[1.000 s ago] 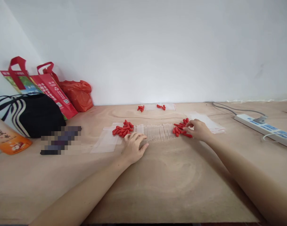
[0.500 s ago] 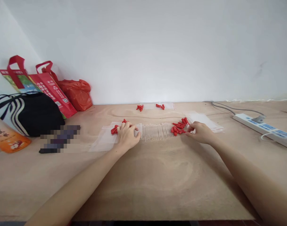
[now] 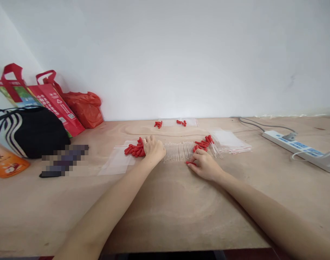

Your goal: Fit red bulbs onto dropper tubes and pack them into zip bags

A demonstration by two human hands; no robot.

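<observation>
A row of thin white sticks (image 3: pixel 178 151) lies side by side at the middle of the table. Red rubbery pieces form a left pile (image 3: pixel 136 148) and a right pile (image 3: pixel 204 143) at the row's two ends. My left hand (image 3: pixel 154 148) rests at the row's left end with its fingers bent down; its fingertips and anything under them are hidden. Low at the row's right end, my right hand (image 3: pixel 204 164) pinches a red piece (image 3: pixel 191 163) between thumb and finger. More thin sticks (image 3: pixel 215 150) fan out beyond the right pile.
Clear plastic bags lie at left (image 3: pixel 114 162) and right (image 3: pixel 231 141). Farther back is a small bag (image 3: pixel 168 122) with red pieces. A power strip (image 3: pixel 300 145) stands right; a black bag (image 3: pixel 42 131), red bags (image 3: pixel 83 108) and an orange pouch (image 3: pixel 10 162) stand left.
My right hand has moved left and nearer, from beyond the right pile to the row's end, and now has a red piece. My left hand has shifted right, uncovering more of the left pile.
</observation>
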